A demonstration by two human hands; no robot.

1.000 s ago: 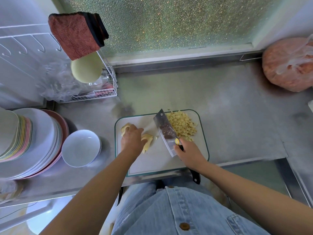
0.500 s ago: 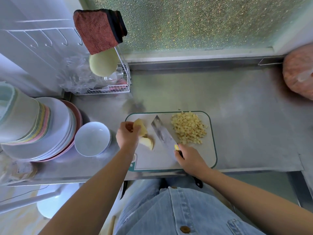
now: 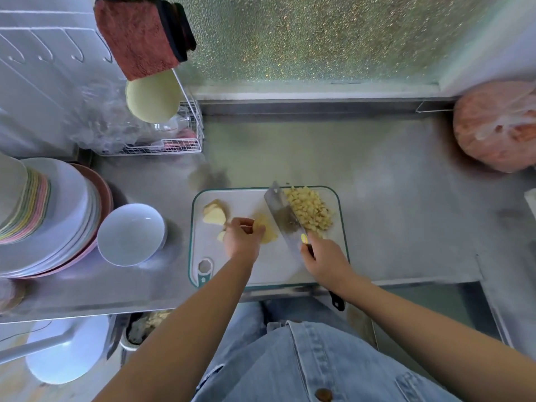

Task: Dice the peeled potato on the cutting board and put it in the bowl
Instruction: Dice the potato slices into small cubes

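Covering the counter's front edge, the cutting board [image 3: 269, 268] carries diced potato [image 3: 311, 211] at its far right corner and uncut chunks [image 3: 214, 214] far left. The left hand [image 3: 242, 239] presses slices [image 3: 265, 232] mid-board; just right, the right hand [image 3: 324, 258] clamps the cleaver [image 3: 282, 217], blade angled away. The empty bowl [image 3: 130, 235] sits beyond the left edge.
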